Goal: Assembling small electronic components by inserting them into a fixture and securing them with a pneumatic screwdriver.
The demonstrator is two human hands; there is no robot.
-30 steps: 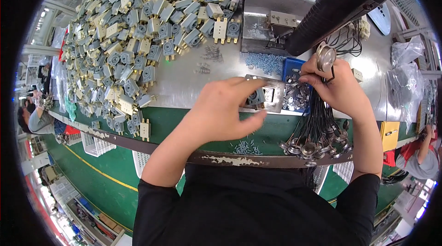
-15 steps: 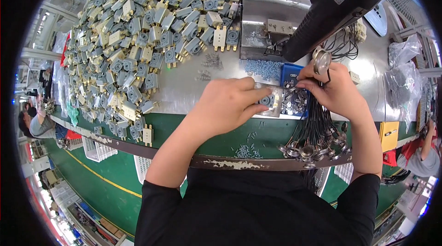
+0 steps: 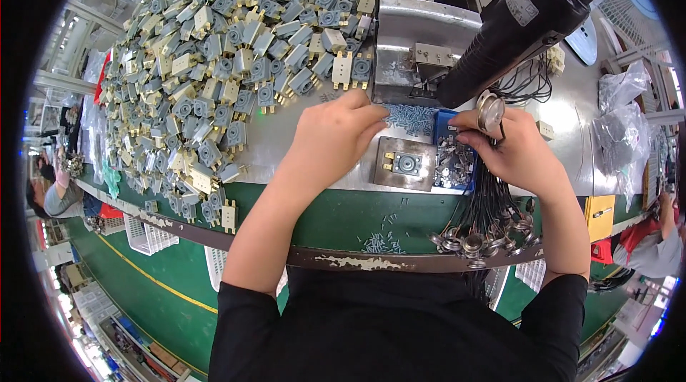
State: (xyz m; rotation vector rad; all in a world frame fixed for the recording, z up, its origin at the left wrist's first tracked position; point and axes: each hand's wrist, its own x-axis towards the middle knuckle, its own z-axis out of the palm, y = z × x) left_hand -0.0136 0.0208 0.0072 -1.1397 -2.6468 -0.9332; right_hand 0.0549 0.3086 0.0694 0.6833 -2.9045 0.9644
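Note:
My left hand (image 3: 336, 132) is closed, thumb and fingers pinched at the left edge of a pile of small bluish screws (image 3: 409, 119); anything between the fingertips is too small to make out. My right hand (image 3: 513, 147) carries a round metal disc-shaped part (image 3: 491, 112) on a dark cord, its fingers curled. Those fingertips hover over a blue tray (image 3: 444, 123) of small metal pieces (image 3: 453, 160). Between the hands, a grey plastic housing (image 3: 407, 163) with brass prongs lies in a flat metal fixture (image 3: 389, 179).
A large heap of grey and cream housings (image 3: 207, 75) covers the left side of the bench. A black cylindrical tool (image 3: 504, 32) slants beside a metal machine (image 3: 400, 39). Corded metal discs (image 3: 471, 242) hang over the front edge, near loose screws (image 3: 382, 242). Co-workers sit at both sides.
My left hand has drawn back from the fixture, up and left to the screw pile, uncovering the housing. My right hand stays by the blue tray, shifted slightly, with the disc lower.

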